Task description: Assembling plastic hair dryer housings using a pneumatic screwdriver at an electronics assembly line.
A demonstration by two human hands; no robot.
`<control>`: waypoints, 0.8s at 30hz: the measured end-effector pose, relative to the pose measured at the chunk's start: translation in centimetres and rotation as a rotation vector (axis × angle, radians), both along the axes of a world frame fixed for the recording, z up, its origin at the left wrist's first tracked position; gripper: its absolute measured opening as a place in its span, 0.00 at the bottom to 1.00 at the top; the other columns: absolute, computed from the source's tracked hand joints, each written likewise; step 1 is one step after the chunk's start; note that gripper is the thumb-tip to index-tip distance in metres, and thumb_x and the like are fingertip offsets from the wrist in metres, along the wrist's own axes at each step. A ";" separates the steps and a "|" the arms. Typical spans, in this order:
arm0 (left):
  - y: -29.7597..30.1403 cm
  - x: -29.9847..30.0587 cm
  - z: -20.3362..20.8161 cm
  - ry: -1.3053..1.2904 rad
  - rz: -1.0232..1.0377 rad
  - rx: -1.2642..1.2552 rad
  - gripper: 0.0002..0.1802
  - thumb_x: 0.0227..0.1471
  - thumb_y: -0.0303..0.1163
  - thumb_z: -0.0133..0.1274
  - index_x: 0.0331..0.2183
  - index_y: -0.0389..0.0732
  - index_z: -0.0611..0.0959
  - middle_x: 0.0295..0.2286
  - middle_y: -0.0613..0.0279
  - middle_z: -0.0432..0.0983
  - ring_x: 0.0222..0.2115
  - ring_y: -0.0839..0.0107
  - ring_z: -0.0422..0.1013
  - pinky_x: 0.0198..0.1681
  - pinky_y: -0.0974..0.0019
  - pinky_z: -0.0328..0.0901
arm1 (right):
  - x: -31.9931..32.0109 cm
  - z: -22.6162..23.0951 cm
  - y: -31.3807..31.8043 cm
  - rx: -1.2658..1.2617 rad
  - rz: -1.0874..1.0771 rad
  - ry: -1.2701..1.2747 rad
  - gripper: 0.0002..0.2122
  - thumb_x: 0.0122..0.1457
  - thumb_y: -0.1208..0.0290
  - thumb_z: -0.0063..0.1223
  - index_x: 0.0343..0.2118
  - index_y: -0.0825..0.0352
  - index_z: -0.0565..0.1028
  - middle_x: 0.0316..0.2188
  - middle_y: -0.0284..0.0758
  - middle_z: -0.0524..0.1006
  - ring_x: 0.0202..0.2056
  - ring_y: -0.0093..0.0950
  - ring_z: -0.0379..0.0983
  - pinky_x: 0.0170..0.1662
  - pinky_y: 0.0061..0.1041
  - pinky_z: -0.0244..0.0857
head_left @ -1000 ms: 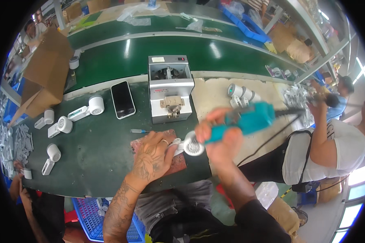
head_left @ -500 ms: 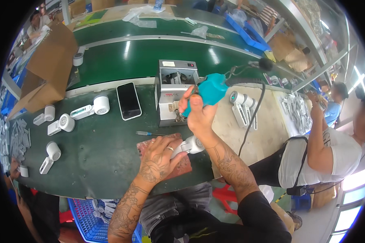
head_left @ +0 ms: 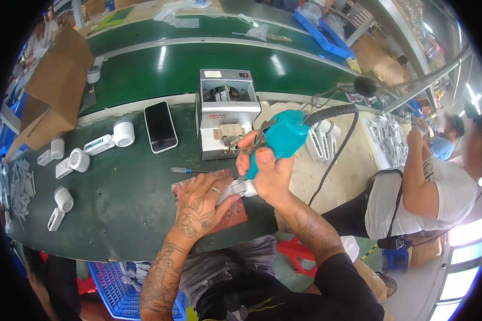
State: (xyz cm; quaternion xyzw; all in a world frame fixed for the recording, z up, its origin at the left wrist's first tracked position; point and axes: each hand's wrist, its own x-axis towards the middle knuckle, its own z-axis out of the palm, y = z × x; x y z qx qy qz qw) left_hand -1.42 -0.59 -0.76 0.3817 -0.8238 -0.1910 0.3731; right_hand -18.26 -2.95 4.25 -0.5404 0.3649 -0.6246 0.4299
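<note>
My right hand [head_left: 270, 179] is wrapped round a teal electric screwdriver [head_left: 285, 136], its black cable rising from the top. The tool's lower end comes down close to a white handheld fan [head_left: 243, 187]; the tip is mostly hidden by my fingers. My left hand [head_left: 197, 202] presses the fan's handle onto a worn reddish pad [head_left: 234, 215]. My right hand covers part of the fan's round head. Just behind both hands stands a grey metal screw feeder [head_left: 227, 120]. A small blue-handled screwdriver [head_left: 183, 170] lies beside the pad.
More white fans [head_left: 124, 134] lie at left, near a phone [head_left: 160, 127] and a cardboard box [head_left: 56, 88]. Fans [head_left: 320, 143] also lie at right, before a pile of grey parts [head_left: 388, 140]. A co-worker [head_left: 393, 206] sits at right. A blue basket [head_left: 110, 299] stands below the table edge.
My right hand has brought the electric screwdriver down to the fan. My left hand still holds the fan on the pad. The view has shifted slightly.
</note>
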 end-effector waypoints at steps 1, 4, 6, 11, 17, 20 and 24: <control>0.0 0.0 0.0 -0.004 -0.005 0.000 0.20 0.48 0.37 0.65 0.42 0.37 0.83 0.40 0.57 0.78 0.41 0.56 0.73 0.46 0.55 0.68 | 0.0 0.0 0.0 0.015 0.006 -0.004 0.31 0.60 0.41 0.55 0.39 0.75 0.71 0.20 0.33 0.70 0.22 0.24 0.69 0.26 0.25 0.64; -0.1 -0.7 -0.2 0.020 -0.008 -0.021 0.21 0.47 0.37 0.65 0.43 0.37 0.83 0.40 0.57 0.78 0.41 0.56 0.73 0.46 0.55 0.68 | -0.5 -1.4 0.0 0.017 -0.008 0.012 0.30 0.60 0.42 0.56 0.39 0.74 0.71 0.21 0.33 0.71 0.22 0.24 0.69 0.26 0.24 0.64; 0.0 -0.4 0.0 0.006 0.001 -0.021 0.22 0.47 0.37 0.65 0.43 0.37 0.82 0.40 0.57 0.78 0.41 0.56 0.73 0.46 0.55 0.68 | -0.2 -2.0 -0.2 0.011 -0.018 0.025 0.29 0.60 0.44 0.57 0.38 0.74 0.71 0.21 0.33 0.72 0.22 0.24 0.70 0.26 0.24 0.64; 0.2 -0.3 0.5 -0.057 0.009 0.051 0.23 0.47 0.37 0.65 0.44 0.37 0.82 0.41 0.58 0.77 0.41 0.56 0.72 0.45 0.54 0.67 | -0.4 -2.7 -0.2 -0.008 0.045 0.043 0.22 0.65 0.52 0.55 0.35 0.72 0.71 0.20 0.33 0.72 0.23 0.24 0.70 0.26 0.23 0.64; 0.0 -0.5 0.1 -0.052 0.004 0.015 0.23 0.48 0.37 0.65 0.44 0.37 0.81 0.42 0.57 0.77 0.41 0.56 0.72 0.44 0.55 0.67 | -0.3 -3.1 -0.6 -0.039 0.005 0.012 0.14 0.66 0.62 0.53 0.31 0.70 0.73 0.17 0.29 0.72 0.20 0.18 0.68 0.23 0.21 0.61; 0.0 -0.2 0.4 -0.063 0.038 -0.020 0.23 0.48 0.38 0.64 0.45 0.37 0.81 0.42 0.56 0.77 0.41 0.56 0.72 0.45 0.53 0.67 | 0.0 -1.6 -0.5 -0.025 -0.015 -0.038 0.15 0.67 0.60 0.52 0.34 0.71 0.73 0.17 0.29 0.72 0.20 0.18 0.68 0.23 0.21 0.61; -0.2 -0.1 -0.3 -0.048 -0.006 0.009 0.20 0.51 0.37 0.61 0.44 0.39 0.82 0.43 0.57 0.77 0.42 0.54 0.72 0.47 0.52 0.67 | 0.2 0.2 -2.5 -0.164 -0.093 -0.102 0.19 0.67 0.56 0.53 0.38 0.73 0.72 0.19 0.30 0.73 0.21 0.19 0.68 0.25 0.20 0.61</control>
